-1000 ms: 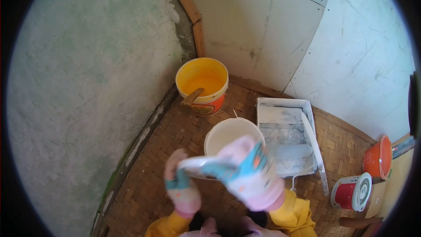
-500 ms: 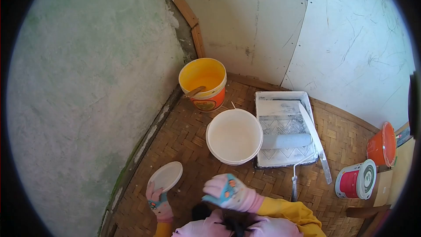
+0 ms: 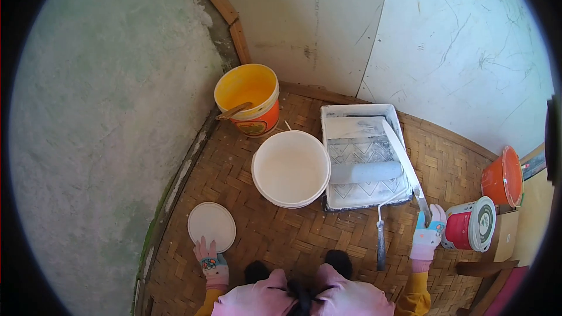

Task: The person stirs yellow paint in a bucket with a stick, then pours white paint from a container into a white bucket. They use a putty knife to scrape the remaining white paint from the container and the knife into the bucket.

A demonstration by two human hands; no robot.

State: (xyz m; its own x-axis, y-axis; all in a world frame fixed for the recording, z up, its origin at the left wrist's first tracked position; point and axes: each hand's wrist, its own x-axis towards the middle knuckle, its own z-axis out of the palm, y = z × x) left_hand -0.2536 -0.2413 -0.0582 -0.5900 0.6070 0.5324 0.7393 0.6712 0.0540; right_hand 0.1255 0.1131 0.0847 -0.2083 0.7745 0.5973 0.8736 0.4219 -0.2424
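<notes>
A round white lid [image 3: 212, 222] lies on the woven floor at the lower left, and the gloved fingers of my left hand [image 3: 211, 262] are spread over its near edge. On the right, my right hand [image 3: 429, 232], in a pink and blue glove, is at the lower end of a long white stirring blade [image 3: 404, 158]. The fingers there partly hide behind the blade's end, so their grip is unclear. The blade leans across the right side of a paint tray [image 3: 360, 123]. A paint roller [image 3: 367, 172] rests across the tray, and an uncovered white bucket [image 3: 291, 168] stands beside it.
Behind the white bucket stands a yellow-orange bucket [image 3: 255, 118] with a wooden stick [image 3: 235, 110] in it. A red-and-white tub [image 3: 468, 225] and an orange bucket [image 3: 497, 179] are at the right. Walls [image 3: 88, 140] border the floor at left and back.
My right hand has moved right from the middle to the blade's lower end. The lid, tilted up earlier, now lies flat under my left fingers. The view has shifted slightly.
</notes>
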